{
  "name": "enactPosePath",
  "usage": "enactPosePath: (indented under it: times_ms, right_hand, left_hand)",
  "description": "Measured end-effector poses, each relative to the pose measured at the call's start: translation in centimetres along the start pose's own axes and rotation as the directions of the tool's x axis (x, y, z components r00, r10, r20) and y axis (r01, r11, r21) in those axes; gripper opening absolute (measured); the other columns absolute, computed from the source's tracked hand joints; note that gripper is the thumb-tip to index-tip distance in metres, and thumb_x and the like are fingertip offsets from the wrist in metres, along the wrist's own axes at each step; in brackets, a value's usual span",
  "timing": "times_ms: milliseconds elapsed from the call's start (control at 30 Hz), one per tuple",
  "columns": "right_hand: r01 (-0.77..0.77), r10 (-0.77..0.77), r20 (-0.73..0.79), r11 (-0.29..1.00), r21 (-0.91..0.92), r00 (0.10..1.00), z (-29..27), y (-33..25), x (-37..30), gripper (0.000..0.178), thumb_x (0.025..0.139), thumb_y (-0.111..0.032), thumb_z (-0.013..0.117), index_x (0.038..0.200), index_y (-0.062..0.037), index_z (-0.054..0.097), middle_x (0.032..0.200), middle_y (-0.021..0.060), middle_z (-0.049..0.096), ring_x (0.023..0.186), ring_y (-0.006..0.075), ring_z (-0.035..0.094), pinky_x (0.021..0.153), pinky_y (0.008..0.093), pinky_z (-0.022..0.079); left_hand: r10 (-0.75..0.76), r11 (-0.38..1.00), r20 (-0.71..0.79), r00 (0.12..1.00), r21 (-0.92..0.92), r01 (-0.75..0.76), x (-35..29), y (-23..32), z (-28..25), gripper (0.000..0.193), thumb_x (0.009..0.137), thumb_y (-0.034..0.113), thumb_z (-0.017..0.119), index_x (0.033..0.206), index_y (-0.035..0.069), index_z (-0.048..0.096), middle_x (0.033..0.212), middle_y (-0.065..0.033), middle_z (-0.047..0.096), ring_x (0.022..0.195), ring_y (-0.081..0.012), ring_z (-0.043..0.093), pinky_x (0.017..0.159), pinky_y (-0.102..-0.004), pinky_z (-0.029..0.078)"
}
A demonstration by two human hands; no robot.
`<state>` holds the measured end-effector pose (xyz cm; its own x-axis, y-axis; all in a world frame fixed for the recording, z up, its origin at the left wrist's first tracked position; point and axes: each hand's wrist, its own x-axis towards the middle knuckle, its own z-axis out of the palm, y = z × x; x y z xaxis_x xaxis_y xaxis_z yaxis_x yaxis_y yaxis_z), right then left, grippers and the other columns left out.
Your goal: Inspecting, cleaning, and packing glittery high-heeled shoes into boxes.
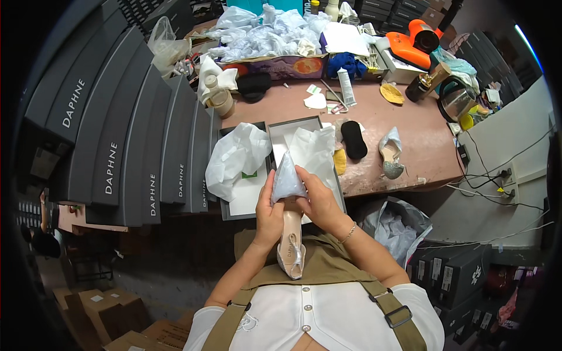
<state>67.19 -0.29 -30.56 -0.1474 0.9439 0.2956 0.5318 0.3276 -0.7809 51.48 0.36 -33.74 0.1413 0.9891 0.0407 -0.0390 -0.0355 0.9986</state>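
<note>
Both of my hands grip a pointed-toe shoe (288, 181) above the near edge of the table. My left hand (270, 212) closes on one side of its pale silvery toe, and my right hand (321, 202) on the other. The toe points away from me; the beige insole and strapped heel end hang toward my apron. Just beyond my hands lies an opened grey shoe box (345, 206), its two white-lined halves side by side. Crumpled white tissue paper (239, 158) fills the left half, and more tissue (314, 145) lies in the right. A matching shoe (390, 153) with a glittery heel rests farther right.
Stacked dark grey shoe boxes (120, 134) wall off the left. At the back, a carton (287, 67) overflows with wrapped paper bundles. A black oval pad (354, 140), a white tube (346, 88) and a glass pot (456, 99) stand or lie rightward. A plastic bag (398, 225) hangs below the edge.
</note>
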Motion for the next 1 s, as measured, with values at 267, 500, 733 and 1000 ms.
enactPosePath:
  times_ms: [267,500,733,1000]
  right_hand:
    - [0.003,-0.003,0.000,1.000,-0.028,1.000,-0.7,-0.5,-0.5,0.070,0.071,0.004,0.061,0.137,-0.0034,0.037,0.109,0.0222,0.055,0.094,0.0400,0.058,0.080,0.0420,0.049]
    - [0.132,-0.126,0.053,0.981,-0.143,0.991,-4.9,0.7,-1.9,0.070,0.071,0.001,0.064,0.137,-0.0108,0.044,0.140,0.0206,0.039,0.121,0.0404,0.045,0.101,0.0433,0.039]
    - [0.257,-0.329,-0.211,0.917,-0.305,0.921,-10.3,2.9,-5.5,0.037,0.078,-0.010,0.062,0.115,-0.0123,0.064,0.129,0.0115,0.053,0.121,0.0354,0.048,0.100,0.0441,0.043]
    - [-0.454,0.137,-0.826,0.877,-0.155,0.546,-21.0,7.8,-15.6,0.033,0.084,-0.004,0.062,0.117,-0.0016,0.060,0.118,0.0151,0.062,0.111,0.0266,0.059,0.095,0.0351,0.045]
  left_hand:
    - [-0.150,0.898,-0.030,0.988,-0.423,0.123,-2.2,1.6,1.1,0.052,0.087,-0.006,0.043,0.139,0.001,0.041,0.121,-0.0149,0.053,0.113,-0.0205,0.054,0.094,-0.0311,0.046]
    - [-0.560,0.474,0.162,0.813,-0.742,0.474,0.2,0.8,0.7,0.037,0.097,0.020,0.044,0.123,-0.007,0.046,0.116,-0.0199,0.059,0.103,-0.0265,0.061,0.093,-0.0339,0.050]
    - [-0.122,0.700,0.670,0.732,-0.465,0.542,6.1,5.8,10.9,0.047,0.097,0.036,0.046,0.126,0.001,0.052,0.124,-0.0112,0.057,0.116,-0.0227,0.052,0.101,-0.0352,0.040]
    - [0.133,0.238,0.957,0.257,0.221,-0.946,16.8,-6.1,26.0,0.063,0.075,0.005,0.061,0.135,0.014,0.045,0.142,-0.0195,0.038,0.136,-0.0366,0.031,0.109,-0.0506,0.028]
